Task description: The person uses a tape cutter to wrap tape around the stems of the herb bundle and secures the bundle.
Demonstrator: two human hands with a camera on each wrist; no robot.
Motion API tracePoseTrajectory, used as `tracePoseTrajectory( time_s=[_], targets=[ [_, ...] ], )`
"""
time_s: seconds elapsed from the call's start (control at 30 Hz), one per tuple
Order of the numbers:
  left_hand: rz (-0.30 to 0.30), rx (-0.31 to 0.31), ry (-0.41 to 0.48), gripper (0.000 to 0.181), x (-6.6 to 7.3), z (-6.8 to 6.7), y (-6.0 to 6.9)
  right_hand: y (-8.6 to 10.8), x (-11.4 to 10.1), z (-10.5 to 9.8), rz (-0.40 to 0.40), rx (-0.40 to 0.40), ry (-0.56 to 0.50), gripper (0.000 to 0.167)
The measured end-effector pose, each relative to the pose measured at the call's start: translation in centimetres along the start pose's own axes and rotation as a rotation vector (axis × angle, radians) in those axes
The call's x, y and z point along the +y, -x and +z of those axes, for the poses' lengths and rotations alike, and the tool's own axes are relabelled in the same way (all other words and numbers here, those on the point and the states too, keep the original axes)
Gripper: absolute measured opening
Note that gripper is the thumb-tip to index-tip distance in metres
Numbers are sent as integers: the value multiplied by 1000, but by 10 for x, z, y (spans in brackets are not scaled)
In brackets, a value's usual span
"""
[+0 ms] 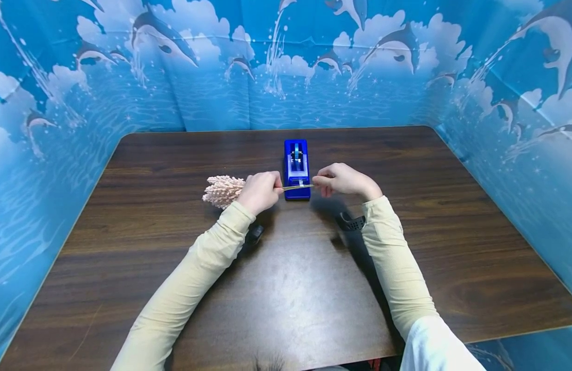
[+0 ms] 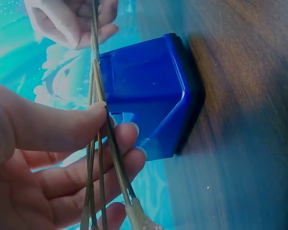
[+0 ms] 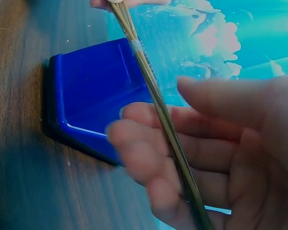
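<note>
A bundle of pale pink dried flowers (image 1: 223, 191) lies sideways in my left hand (image 1: 259, 192), its thin stems (image 3: 170, 136) reaching to the right. Thumb and fingers of that hand pinch the stems, as the left wrist view shows. A short piece of clear tape (image 3: 137, 46) appears on the stems. They cross above the front end of a blue tape dispenser (image 1: 297, 159). My right hand (image 1: 345, 180) is at the stem ends; in the right wrist view its thumb stands apart from the stems, and its loosely bent fingers are behind them.
The dispenser stands upright on a dark brown wooden table (image 1: 286, 288). Behind and on both sides hangs a blue curtain (image 1: 211, 87) printed with dolphins and clouds. Dark wrist devices, one being a black strap (image 1: 352, 222), sit under the forearms.
</note>
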State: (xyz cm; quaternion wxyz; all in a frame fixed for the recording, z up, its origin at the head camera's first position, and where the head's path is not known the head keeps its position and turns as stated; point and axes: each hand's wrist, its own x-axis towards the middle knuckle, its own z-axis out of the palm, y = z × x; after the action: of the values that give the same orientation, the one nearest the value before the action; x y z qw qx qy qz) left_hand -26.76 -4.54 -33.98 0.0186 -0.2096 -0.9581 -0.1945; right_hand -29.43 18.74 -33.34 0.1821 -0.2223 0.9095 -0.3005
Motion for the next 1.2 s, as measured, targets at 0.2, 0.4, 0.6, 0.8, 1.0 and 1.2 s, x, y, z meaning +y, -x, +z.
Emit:
tracePoseTrajectory(
  time_s=[0.2,0.4,0.6,0.8,1.0,1.2],
  targets=[
    [-16,-19,26,14,0,4,-2,-1,-1,0,0,7,26,26],
    [-15,-36,6,22,1,5,-3,0,-2,-1,15,26,4,22],
    [-2,16,-1,14,1,4,-2,1,-4,-2,44,33,-11,21],
    [-5,62,6,9,1,4,-2,-1,-4,-1,43,8,-35,26],
    [-16,73,28,6,0,6,-2,-3,-2,0,24,-30,-27,30],
    [-21,84,22,5,0,9,-2,-2,-2,1,10,-12,-2,27]
  ],
)
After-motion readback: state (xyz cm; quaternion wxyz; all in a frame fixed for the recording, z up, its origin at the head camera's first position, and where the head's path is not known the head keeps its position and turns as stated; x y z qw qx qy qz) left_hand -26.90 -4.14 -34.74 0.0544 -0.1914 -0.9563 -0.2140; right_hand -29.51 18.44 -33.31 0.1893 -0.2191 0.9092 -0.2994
